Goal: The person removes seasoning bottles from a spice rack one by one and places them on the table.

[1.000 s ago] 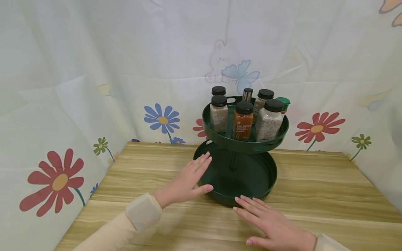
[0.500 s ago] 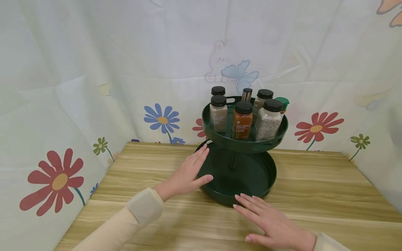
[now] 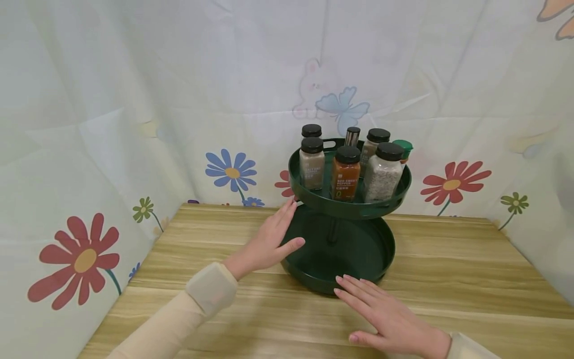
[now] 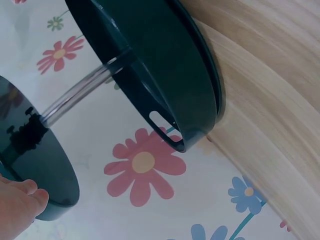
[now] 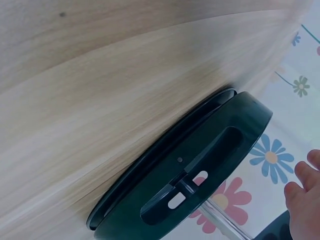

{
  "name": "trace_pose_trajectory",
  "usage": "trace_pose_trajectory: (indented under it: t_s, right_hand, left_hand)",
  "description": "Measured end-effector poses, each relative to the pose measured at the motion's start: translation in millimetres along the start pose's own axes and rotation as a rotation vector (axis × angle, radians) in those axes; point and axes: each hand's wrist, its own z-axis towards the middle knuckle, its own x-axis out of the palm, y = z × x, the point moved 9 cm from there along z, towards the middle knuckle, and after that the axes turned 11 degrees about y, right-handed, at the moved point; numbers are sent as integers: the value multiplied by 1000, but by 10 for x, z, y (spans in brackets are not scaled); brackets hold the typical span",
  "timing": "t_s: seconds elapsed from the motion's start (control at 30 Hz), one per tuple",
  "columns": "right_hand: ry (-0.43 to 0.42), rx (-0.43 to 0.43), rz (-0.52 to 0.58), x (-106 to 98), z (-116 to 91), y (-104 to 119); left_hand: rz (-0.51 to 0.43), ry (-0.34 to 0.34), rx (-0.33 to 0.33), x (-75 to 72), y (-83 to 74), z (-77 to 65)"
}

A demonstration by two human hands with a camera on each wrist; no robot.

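Observation:
A two-tier dark green rack stands on the table. Several spice jars crowd its upper tray, including an orange red sweet pepper jar and a white grainy one. My left hand reaches along the rack's left side, fingers straight and thumb apart. Its fingertips overlap the upper tray's left edge; in the left wrist view its fingers appear by that tray, contact unclear. Before the front of the lower tray my right hand hovers with straight fingers, holding nothing; whether its fingertips touch the rim I cannot tell.
Beneath the rack lies a wood-grain table. A white curtain printed with flowers hangs behind it and on both sides. A transparent post joins the two trays. At the upper tray's right sits a green-capped bottle.
My left hand has slid forward along the rack's left side, its fingertips rising toward the upper tray's edge. My right hand has barely shifted, and the jars stay in place.

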Motion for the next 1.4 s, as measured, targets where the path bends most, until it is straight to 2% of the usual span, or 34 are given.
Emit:
trace_pose_trajectory:
  t_s: [0.33, 0.63, 0.87, 1.03, 1.17, 1.4]
  right_hand:
    - [49, 37, 45, 26, 21, -34]
    - [33, 15, 7, 7, 22, 0]
    - [51, 36, 53, 20, 25, -24]
    - [33, 21, 40, 7, 28, -19]
    - [39, 30, 43, 11, 25, -29]
    - [24, 11, 39, 5, 32, -6]
  left_hand:
    - [-43, -22, -35, -88, 47, 43]
    - [-99, -32, -55, -156, 37, 84]
    - [-126, -47, -83, -197, 79, 138]
    - [-174, -57, -107, -237, 122, 180]
    - [-198, -61, -103, -274, 125, 206]
    - [-198, -63, -123, -322, 145, 221]
